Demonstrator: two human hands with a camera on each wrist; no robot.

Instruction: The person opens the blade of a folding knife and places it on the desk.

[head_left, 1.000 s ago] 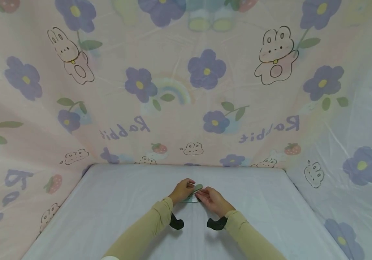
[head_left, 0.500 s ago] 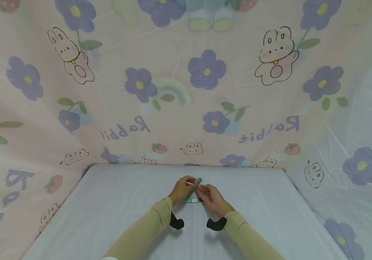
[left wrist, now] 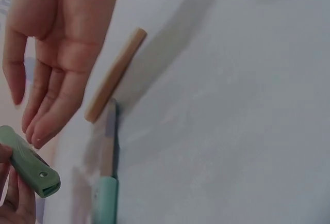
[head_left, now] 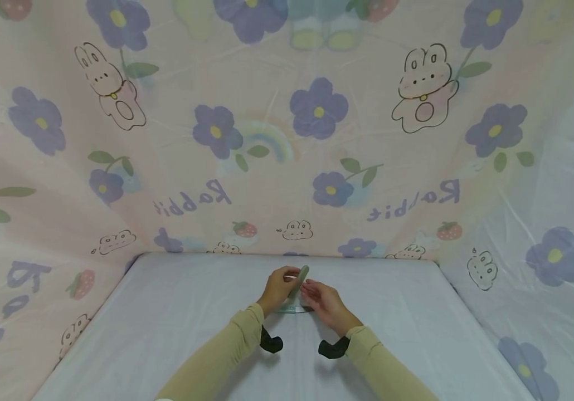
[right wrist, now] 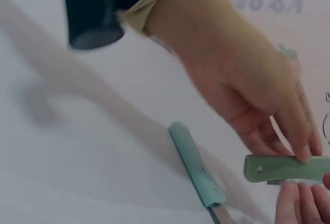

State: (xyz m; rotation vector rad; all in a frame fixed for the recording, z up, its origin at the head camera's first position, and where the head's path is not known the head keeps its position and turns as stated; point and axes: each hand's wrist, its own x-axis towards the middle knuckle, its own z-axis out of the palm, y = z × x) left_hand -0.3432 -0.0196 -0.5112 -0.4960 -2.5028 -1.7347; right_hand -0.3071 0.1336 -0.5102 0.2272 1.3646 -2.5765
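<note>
My left hand (head_left: 278, 292) holds a green folding knife (head_left: 299, 283) by its handle, which tilts upward in the head view. The right wrist view shows the left thumb on that green handle (right wrist: 281, 168), with a narrow strip of blade along its lower edge. My right hand (head_left: 328, 305) is close beside the knife, fingers loosely extended and holding nothing. Below both hands lies a second knife, with a teal handle (right wrist: 195, 163) and its blade out. Beyond its blade tip in the left wrist view is a tan stick-like piece (left wrist: 116, 74).
A white-covered table (head_left: 207, 345) spreads beneath the hands. Printed curtains (head_left: 267, 189) with flowers and rabbits enclose it at the back and sides. Black wrist mounts (head_left: 334, 347) jut inward from both forearms.
The green knife has swung more upright and risen slightly in my left hand. My right fingers, earlier at the knife, have come away from it a little.
</note>
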